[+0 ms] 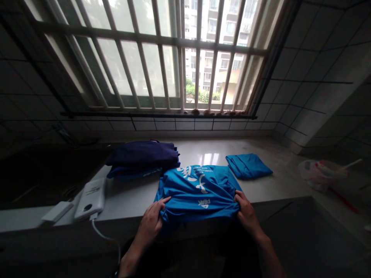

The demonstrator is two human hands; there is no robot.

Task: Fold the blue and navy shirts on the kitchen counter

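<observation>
A bright blue T-shirt (197,193) with white print and the word PEAK lies bunched on the white stone counter (203,148). My left hand (150,224) grips its near left side, with the fabric gathered in the fingers. My right hand (246,210) holds the near right side the same way. Behind the shirt on the left sits a folded dark navy garment (142,156), with a blue layer showing under it. A smaller folded blue garment (247,166) lies to the right, apart from the shirt.
A white power bank (89,199) with a cable and a white charger (57,211) lie near the counter's front left edge. A dark basin (43,177) is set at the left. A plastic bag (321,175) sits at the right. A tiled wall and barred window (150,58) stand behind.
</observation>
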